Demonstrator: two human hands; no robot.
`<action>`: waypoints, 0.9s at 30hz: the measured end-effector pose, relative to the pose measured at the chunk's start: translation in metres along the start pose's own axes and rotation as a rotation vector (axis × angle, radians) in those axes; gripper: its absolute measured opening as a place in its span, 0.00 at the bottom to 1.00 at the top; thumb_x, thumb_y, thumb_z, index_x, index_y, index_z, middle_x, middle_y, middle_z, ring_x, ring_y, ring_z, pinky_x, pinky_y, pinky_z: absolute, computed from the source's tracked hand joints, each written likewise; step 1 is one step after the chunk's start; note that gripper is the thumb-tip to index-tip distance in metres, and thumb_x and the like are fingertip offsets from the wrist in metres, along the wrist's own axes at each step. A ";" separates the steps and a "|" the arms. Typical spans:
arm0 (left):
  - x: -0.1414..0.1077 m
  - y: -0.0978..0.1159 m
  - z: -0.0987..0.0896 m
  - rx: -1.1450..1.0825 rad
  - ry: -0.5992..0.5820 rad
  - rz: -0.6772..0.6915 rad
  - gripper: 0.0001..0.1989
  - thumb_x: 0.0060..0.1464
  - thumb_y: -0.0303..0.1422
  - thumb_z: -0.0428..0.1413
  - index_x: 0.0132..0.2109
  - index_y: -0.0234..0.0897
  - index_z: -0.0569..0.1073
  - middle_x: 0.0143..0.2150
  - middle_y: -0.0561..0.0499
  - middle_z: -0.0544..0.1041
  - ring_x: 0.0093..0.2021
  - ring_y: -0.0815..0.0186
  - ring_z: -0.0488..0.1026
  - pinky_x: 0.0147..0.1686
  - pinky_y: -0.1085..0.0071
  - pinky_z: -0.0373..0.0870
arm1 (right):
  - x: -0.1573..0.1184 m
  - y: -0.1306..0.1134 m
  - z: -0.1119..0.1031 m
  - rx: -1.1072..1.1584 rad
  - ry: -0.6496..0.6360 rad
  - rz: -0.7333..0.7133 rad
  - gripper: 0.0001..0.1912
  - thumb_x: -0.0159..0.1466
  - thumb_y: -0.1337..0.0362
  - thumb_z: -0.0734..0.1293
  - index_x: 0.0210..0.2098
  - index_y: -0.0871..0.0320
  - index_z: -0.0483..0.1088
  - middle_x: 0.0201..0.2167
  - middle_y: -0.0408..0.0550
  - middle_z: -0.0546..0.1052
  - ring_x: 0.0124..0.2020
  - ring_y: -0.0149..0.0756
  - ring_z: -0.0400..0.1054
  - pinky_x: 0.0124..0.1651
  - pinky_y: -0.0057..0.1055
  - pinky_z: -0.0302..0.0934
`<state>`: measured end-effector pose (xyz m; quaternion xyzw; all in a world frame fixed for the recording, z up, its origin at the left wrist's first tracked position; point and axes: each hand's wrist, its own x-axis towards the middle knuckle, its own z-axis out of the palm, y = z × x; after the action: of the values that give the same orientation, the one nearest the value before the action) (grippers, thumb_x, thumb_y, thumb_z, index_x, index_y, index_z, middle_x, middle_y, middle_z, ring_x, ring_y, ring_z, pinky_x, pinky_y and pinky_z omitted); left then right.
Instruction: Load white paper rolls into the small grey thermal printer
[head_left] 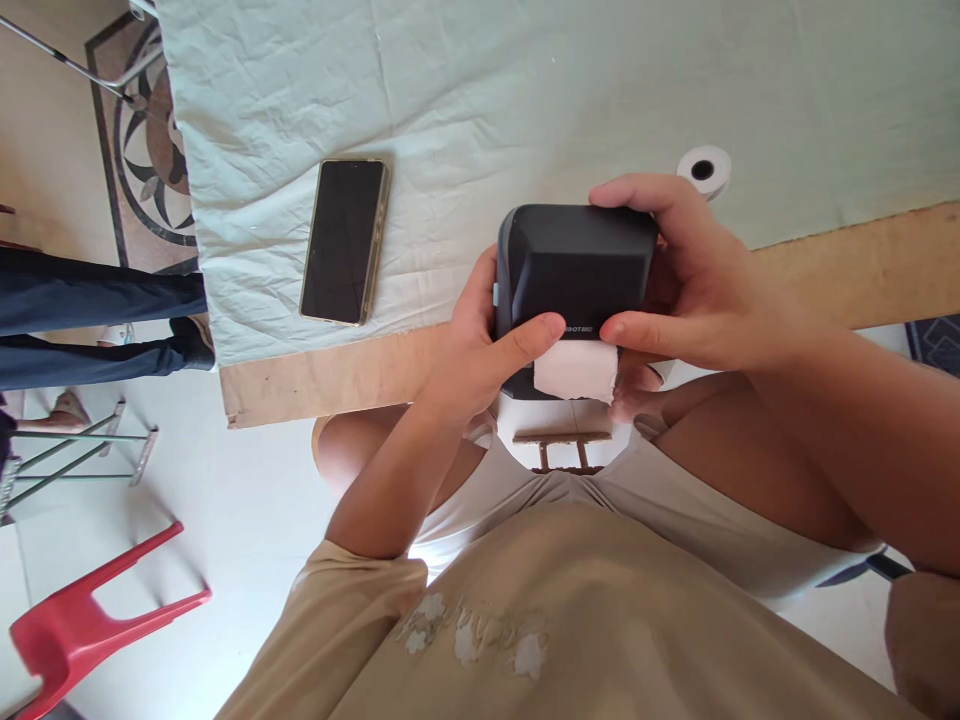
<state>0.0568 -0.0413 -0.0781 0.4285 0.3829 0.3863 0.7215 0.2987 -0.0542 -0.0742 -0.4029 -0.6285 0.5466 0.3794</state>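
Both hands hold a black, box-shaped device [581, 270] near the table's front edge. A short strip of white paper [576, 368] sticks out of its side nearest my body. My left hand [491, 340] grips the device's left side, thumb on the top face near the small lettering. My right hand [682, 275] wraps round the right side, its thumb close to the paper and its index finger along the far edge. A white paper roll [705, 171] with a dark core lies on the cloth just beyond my right hand.
A phone [344, 242] with a dark screen lies on the pale cloth [465, 90] to the left. The table's bare wooden edge [322, 385] runs before my knees. On the floor at left are a red plastic chair [75, 630] and another person's legs [90, 300].
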 end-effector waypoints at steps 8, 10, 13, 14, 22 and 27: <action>-0.001 0.010 0.000 0.010 -0.014 -0.055 0.38 0.46 0.51 0.84 0.60 0.49 0.79 0.53 0.49 0.89 0.56 0.42 0.89 0.47 0.59 0.93 | 0.000 0.000 0.000 0.050 -0.001 0.027 0.48 0.63 0.35 0.83 0.73 0.38 0.61 0.54 0.46 0.76 0.40 0.33 0.81 0.36 0.30 0.84; -0.001 0.010 -0.002 0.021 -0.005 -0.056 0.39 0.45 0.52 0.84 0.60 0.49 0.80 0.53 0.49 0.89 0.56 0.43 0.89 0.47 0.59 0.93 | 0.000 0.001 -0.001 0.048 -0.010 0.020 0.48 0.64 0.36 0.84 0.73 0.38 0.61 0.55 0.46 0.76 0.41 0.33 0.81 0.38 0.30 0.85; 0.000 0.004 -0.002 0.001 -0.011 0.001 0.37 0.46 0.54 0.83 0.59 0.49 0.81 0.52 0.51 0.89 0.54 0.47 0.90 0.46 0.62 0.91 | -0.001 0.003 -0.002 0.048 0.003 0.004 0.47 0.65 0.37 0.83 0.74 0.38 0.62 0.55 0.45 0.76 0.42 0.33 0.82 0.39 0.30 0.85; 0.000 0.001 -0.002 -0.015 -0.018 0.028 0.36 0.49 0.55 0.82 0.59 0.49 0.81 0.52 0.51 0.88 0.54 0.48 0.90 0.45 0.63 0.91 | -0.001 0.003 -0.002 0.047 0.006 0.000 0.46 0.65 0.38 0.83 0.74 0.38 0.62 0.55 0.45 0.76 0.42 0.32 0.82 0.40 0.30 0.85; 0.006 -0.016 0.001 -0.195 -0.031 0.109 0.29 0.76 0.63 0.48 0.54 0.49 0.84 0.47 0.47 0.88 0.64 0.45 0.85 0.57 0.49 0.90 | -0.002 0.002 -0.001 0.028 -0.002 0.012 0.46 0.66 0.36 0.82 0.74 0.37 0.61 0.53 0.43 0.75 0.38 0.31 0.81 0.34 0.27 0.83; 0.011 -0.010 -0.005 -0.202 -0.014 0.085 0.25 0.74 0.60 0.54 0.44 0.48 0.85 0.40 0.47 0.86 0.61 0.44 0.84 0.65 0.47 0.85 | -0.002 0.000 0.000 0.019 0.032 0.008 0.47 0.64 0.33 0.82 0.73 0.37 0.62 0.52 0.43 0.76 0.40 0.32 0.82 0.37 0.29 0.84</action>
<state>0.0597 -0.0333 -0.0913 0.3721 0.3185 0.4503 0.7466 0.2996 -0.0555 -0.0742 -0.4106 -0.6155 0.5476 0.3908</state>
